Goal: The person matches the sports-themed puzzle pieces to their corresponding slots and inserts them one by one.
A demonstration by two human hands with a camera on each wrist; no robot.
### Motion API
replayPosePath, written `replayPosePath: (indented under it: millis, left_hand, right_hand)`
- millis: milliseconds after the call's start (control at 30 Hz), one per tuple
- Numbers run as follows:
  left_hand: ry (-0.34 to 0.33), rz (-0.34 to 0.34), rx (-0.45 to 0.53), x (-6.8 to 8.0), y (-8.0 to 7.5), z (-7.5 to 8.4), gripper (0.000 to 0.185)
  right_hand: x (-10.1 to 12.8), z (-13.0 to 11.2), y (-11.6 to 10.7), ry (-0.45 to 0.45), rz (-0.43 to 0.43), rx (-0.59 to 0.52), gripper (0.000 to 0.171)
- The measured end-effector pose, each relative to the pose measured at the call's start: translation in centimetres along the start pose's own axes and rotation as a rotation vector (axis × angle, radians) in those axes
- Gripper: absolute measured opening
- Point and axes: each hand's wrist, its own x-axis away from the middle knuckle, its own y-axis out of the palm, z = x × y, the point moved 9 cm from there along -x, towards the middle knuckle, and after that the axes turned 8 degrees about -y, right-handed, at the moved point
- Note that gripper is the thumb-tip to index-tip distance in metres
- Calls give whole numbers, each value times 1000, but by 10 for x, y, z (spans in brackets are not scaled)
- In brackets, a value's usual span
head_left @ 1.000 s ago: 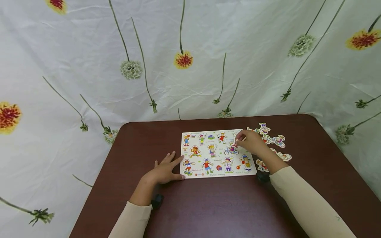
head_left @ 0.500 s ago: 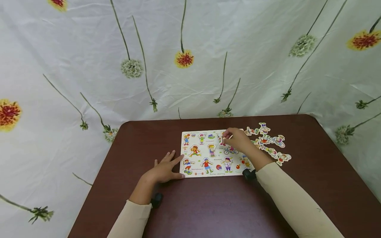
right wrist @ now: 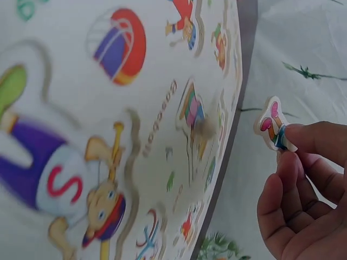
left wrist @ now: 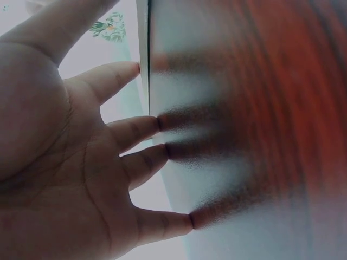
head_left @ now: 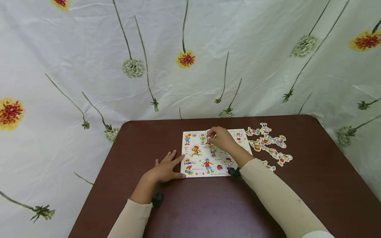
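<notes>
While the left hand (head_left: pixel 164 170) is laid flat with fingers spread and straight on the table, its fingertips (left wrist: pixel 149 122) touching the left edge of the puzzle board (head_left: pixel 196 158), the board appears to be steadied against sliding. Nothing is held in that hand.

The right hand (head_left: pixel 220 138) is hovered over the upper middle of the board, with a small cut-out figure piece (right wrist: pixel 274 129) pinched between thumb and fingertips. The piece is held clear of the board surface, edge up, so that it can presumably be matched to a recess; which recess cannot be told.

The board is printed with sporting cartoon figures, several already seated, including a figure in an "S" shirt (right wrist: pixel 62 181). A cluster of loose figure pieces (head_left: pixel 269 142) is left on the table just right of the board, within reach of the right hand.

The surface is a dark reddish-brown table (head_left: pixel 208 205) with rounded corners. It is backed and flanked by a white cloth (head_left: pixel 89 66) printed with long-stemmed flowers.
</notes>
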Motion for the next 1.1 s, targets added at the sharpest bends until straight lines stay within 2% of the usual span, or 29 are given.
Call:
replayPosePath:
  millis: [500,867,1100]
  left_hand:
    - [0,0,-5,2,-3,3,85]
    - [4,2,-7,2,-2,3,85]
    - [2,4,-8,1,-2,3,85]
  right_hand:
    - [-30,-41,40,-73,-15,29,6]
    - [-51,-41,59,-56,-16,84,5]
    - [-60,-41,70,-57,-53,142,5]
